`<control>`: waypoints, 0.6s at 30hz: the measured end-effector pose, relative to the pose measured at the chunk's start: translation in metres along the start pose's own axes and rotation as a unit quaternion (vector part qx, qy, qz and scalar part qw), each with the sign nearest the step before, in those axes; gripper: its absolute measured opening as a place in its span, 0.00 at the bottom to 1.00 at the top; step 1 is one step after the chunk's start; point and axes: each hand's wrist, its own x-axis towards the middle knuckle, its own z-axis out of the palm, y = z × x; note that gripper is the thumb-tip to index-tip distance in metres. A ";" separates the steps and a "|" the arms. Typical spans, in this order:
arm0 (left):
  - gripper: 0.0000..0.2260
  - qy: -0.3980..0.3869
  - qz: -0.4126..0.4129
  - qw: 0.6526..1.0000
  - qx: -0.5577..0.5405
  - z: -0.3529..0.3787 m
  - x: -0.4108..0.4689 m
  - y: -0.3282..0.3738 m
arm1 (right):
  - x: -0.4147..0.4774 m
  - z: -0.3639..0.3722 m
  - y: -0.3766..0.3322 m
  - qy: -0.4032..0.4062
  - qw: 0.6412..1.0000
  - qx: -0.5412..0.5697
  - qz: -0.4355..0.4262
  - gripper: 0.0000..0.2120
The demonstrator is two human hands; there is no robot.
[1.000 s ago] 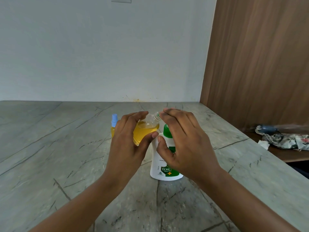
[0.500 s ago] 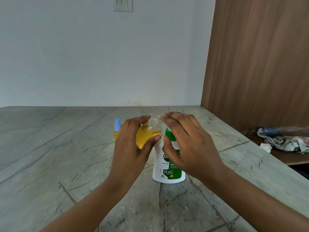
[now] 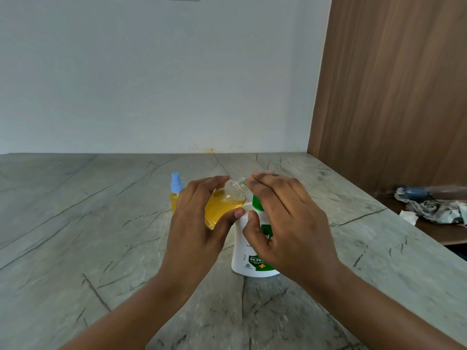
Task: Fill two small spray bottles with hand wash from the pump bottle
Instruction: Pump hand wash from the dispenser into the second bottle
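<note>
Again little changes: our left hand (image 3: 194, 223) still grips the tilted spray bottle (image 3: 225, 203) beside the pump bottle (image 3: 246, 251), right hand (image 3: 285, 223) flat-fingered on its top, so we judge filling unfinished.

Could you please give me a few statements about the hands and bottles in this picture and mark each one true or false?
1. The left hand grips a small clear bottle of yellow liquid, tilted with its neck towards the right hand. True.
2. The held bottle has a blue spray cap on it. False: its neck is bare. The blue cap is on the capped spray bottle behind the left hand.
3. The pump bottle lies on its side. False: it stands upright on the counter.
4. The right hand is over the top of the pump bottle. True.
5. The capped spray bottle is empty. False: yellow liquid shows inside it.
</note>
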 end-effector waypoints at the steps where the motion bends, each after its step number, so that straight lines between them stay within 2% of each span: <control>1: 0.20 -0.002 0.001 1.000 -0.001 0.000 -0.001 0.000 | 0.000 0.000 0.000 0.000 1.000 -0.001 0.000 0.18; 18: 0.19 0.012 0.003 1.000 -0.005 -0.002 0.006 0.006 | 0.009 -0.006 0.005 -0.015 1.000 0.009 -0.004 0.21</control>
